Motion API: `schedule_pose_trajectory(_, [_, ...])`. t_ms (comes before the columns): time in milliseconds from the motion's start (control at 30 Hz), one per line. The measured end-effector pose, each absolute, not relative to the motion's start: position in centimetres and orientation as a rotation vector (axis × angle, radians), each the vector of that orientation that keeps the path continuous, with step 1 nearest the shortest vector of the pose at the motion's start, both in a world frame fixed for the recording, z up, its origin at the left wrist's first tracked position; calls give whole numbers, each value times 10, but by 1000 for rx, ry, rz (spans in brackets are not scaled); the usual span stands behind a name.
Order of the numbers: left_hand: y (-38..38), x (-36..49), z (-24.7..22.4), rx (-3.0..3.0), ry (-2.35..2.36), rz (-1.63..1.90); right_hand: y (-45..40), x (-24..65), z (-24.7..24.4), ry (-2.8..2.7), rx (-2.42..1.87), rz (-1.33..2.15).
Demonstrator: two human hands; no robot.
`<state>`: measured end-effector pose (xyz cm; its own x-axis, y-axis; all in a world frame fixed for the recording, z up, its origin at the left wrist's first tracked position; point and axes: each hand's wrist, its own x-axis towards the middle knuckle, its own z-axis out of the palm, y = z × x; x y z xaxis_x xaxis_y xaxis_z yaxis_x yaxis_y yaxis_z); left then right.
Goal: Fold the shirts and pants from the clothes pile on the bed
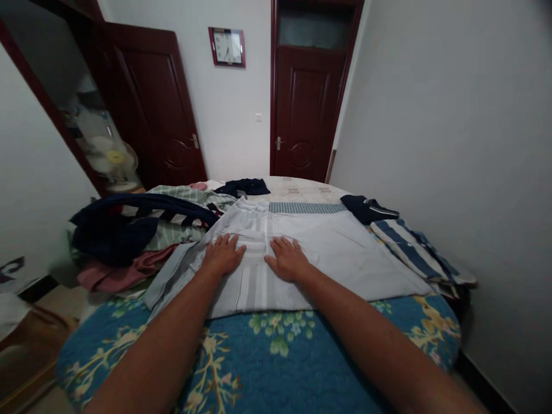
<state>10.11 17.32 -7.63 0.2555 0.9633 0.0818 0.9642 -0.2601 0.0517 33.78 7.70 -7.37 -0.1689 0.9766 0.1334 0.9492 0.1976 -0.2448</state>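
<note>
A large light grey cloth (345, 247) with a striped band down its left part lies spread on the table. On its left part my left hand (223, 255) rests palm down, fingers spread. My right hand (287, 260) lies flat to the right of the striped band, its fingers apart. Both palms press on the fabric, which shows small wrinkles near the fingertips. Neither hand grips anything.
A blue floral cover (276, 356) drapes the table's near side. Dark, green and pink clothes (125, 230) are heaped at the left. A folded dark garment (368, 209) and a blue-and-white striped one (414, 247) lie at the right. Walls and doors stand beyond.
</note>
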Motion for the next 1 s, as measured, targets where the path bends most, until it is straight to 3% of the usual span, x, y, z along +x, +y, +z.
schedule_pose_trajectory(500, [188,96,-83,-2366,-1973,-89,94,568,-86,-1696,-2466,-4])
schedule_pose_trajectory(767, [187,92,-76,-2356,-2019,-74,103,602,-106,-1617,-2543,-166])
schedule_pose_trajectory(1000, [163,97,-61,-2358,-1838,-311,107,618,-124,-1662,-2488,-257])
